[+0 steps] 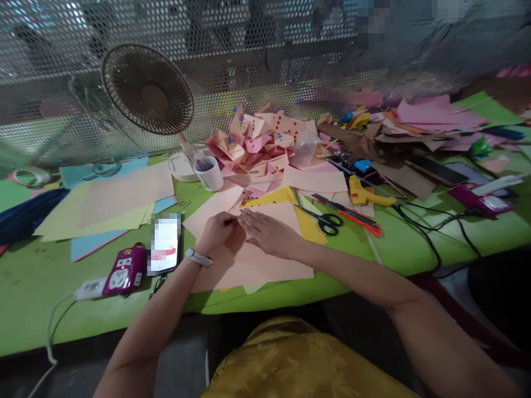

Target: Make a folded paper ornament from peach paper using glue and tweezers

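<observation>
A pale peach paper sheet point(269, 271) lies in front of me on the green table, over other sheets. My left hand point(216, 233), with a white band on its wrist, rests on it with curled fingers; what they pinch, if anything, is hidden. My right hand point(269, 233) lies palm down on the same sheet, fingers stretched out, their tips next to the left fingers. Yellow paper point(309, 224) sticks out from under the sheet at the right. Black-handled scissors point(329, 223) lie beyond my right hand, beside a red-orange cutter knife point(360, 220).
Left of me are a phone point(165, 243), a purple power socket point(125, 271) and stacked paper sheets point(120, 193). A fan point(147, 91) and a white cup point(209, 174) stand behind. Paper scraps point(257, 143) are heaped at the back. A yellow glue gun point(367, 194) trails cables rightward.
</observation>
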Available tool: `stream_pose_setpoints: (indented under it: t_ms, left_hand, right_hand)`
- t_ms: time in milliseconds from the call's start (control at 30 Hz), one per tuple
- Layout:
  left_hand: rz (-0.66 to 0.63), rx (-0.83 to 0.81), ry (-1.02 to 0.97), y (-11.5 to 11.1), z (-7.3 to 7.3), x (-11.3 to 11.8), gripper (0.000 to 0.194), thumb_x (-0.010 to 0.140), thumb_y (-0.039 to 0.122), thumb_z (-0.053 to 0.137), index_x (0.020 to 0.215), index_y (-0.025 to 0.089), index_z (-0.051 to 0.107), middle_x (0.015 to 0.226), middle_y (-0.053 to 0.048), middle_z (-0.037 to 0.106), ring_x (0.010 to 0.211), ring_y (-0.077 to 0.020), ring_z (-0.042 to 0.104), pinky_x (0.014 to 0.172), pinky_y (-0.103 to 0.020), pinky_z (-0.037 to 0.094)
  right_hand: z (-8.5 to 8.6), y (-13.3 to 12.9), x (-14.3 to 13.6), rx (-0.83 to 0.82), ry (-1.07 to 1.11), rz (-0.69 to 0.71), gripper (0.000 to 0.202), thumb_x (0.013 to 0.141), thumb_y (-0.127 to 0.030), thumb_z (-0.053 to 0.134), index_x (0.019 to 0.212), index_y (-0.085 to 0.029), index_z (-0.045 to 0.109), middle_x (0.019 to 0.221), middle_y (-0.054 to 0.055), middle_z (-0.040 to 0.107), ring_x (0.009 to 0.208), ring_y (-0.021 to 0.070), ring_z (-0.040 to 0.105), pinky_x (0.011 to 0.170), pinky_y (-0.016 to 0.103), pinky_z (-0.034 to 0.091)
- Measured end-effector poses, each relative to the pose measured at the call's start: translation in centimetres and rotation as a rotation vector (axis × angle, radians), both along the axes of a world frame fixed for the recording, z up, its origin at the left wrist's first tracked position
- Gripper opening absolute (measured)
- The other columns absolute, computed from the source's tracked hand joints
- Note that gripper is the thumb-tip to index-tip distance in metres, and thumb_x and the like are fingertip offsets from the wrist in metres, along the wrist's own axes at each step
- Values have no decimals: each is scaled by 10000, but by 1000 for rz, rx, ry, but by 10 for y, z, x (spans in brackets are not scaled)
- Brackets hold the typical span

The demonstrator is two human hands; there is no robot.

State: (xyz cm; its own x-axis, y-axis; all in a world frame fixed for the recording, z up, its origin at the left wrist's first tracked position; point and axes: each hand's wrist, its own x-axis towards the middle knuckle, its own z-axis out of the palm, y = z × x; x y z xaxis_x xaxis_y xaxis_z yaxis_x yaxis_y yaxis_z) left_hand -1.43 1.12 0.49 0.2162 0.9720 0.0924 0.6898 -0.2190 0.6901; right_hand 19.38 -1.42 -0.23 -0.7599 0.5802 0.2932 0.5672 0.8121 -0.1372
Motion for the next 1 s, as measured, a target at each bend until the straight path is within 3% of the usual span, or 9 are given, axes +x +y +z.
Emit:
stream_pose_setpoints:
  t_ms: [100, 233, 433, 600, 800, 1000]
  left_hand:
    - [25, -16, -10, 1, -2, 0, 231, 766, 258, 525, 835, 189, 735, 856, -69, 721, 781, -216, 630, 740, -297, 456]
    - [31, -18, 30, 1, -1, 0, 270, 817, 392, 553, 813, 188, 729, 815, -68, 720, 732, -206, 618, 691, -289, 439]
    - [32, -33, 7, 2, 0, 1, 365, 812, 508, 575, 786, 175, 722, 795, -64, 724, 708, -192, 616, 650, -276, 426]
    - [62, -26, 49, 1, 5, 4, 372, 797, 508, 575, 777, 169, 725, 761, -55, 719, 702, -190, 607, 664, -277, 435]
    - [68, -64, 23, 0, 7, 5, 401, 783, 535, 576, 767, 162, 722, 715, -44, 700, 684, -182, 588, 634, -271, 420]
    - [110, -44, 23, -2, 6, 10, 415, 789, 549, 551, 770, 166, 707, 704, -45, 695, 651, -178, 577, 591, -274, 403]
  right_hand:
    - [-10, 3, 1, -13, -20, -12, 573, 1017, -372, 342, 1511, -94, 258, 1586, 171, 212, 1491, 247, 95, 1208, 466, 216]
    - [-13, 0, 3, -29, -37, -10, 592, 1003, -412, 386, 1508, -123, 275, 1595, 169, 175, 1492, 256, 68, 1204, 484, 199]
    - [-5, -17, 13, -111, -148, 108, 526, 1018, -411, 338, 1472, -149, 374, 1572, 171, 253, 1475, 295, 181, 1188, 542, 155]
    - [2, -41, 26, -234, -143, 243, 767, 938, -640, 362, 1523, -155, 268, 1600, 143, 178, 1489, 293, 111, 1202, 516, 86]
    - [13, -62, 40, -341, -129, 198, 798, 941, -665, 296, 1523, -120, 265, 1581, 128, 250, 1478, 244, 188, 1217, 447, 69]
    - [18, -47, 32, -283, -83, 124, 865, 923, -696, 282, 1507, -57, 281, 1580, 186, 216, 1485, 267, 149, 1207, 445, 133]
